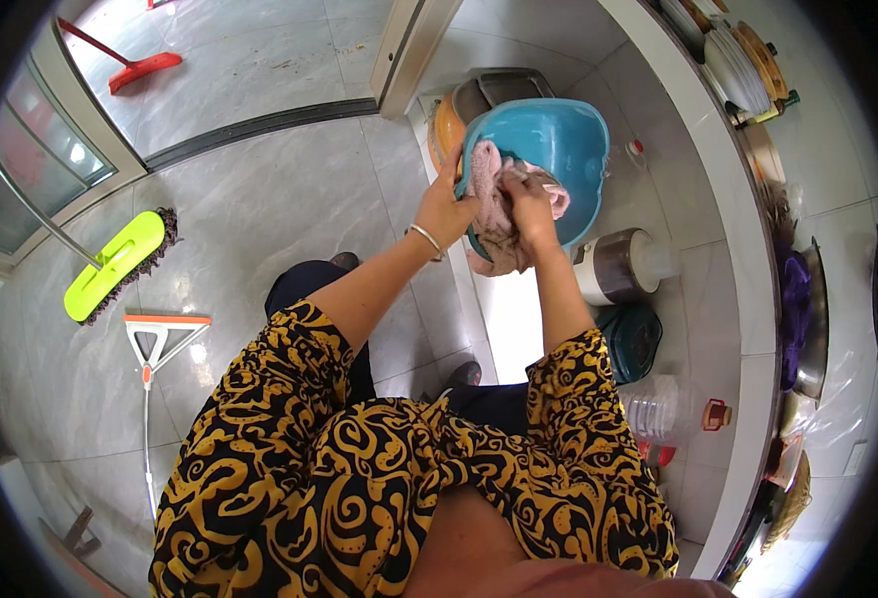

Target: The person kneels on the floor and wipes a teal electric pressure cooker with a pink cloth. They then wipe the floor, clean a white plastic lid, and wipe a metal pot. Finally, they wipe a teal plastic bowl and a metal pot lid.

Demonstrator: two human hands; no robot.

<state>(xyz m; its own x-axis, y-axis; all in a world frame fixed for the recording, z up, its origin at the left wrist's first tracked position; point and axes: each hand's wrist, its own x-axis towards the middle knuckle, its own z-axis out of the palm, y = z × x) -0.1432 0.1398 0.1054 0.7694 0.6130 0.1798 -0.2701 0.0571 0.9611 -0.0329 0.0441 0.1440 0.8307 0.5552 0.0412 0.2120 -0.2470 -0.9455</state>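
Note:
A blue plastic basin [558,142] is tilted on its side in front of me, with its inside facing me. My left hand [446,202] is at the basin's left rim, its thumb against a pink cloth [492,202]; a bracelet is on that wrist. My right hand [530,205] grips the bunched cloth in front of the basin's opening. The cloth looks soiled in places and hangs over the lower rim. Part of a green edge shows under the cloth. Behind the basin are an orange basin [448,127] and a grey metal-looking container [517,84].
On the floor at left lie a squeegee [166,321] and a lime-green mop head [117,265]; a red broom [143,71] is past the door track. At right are a lidded container [618,265], a dark green container [633,342], a plastic bottle [656,411] and a counter [756,321] with plates.

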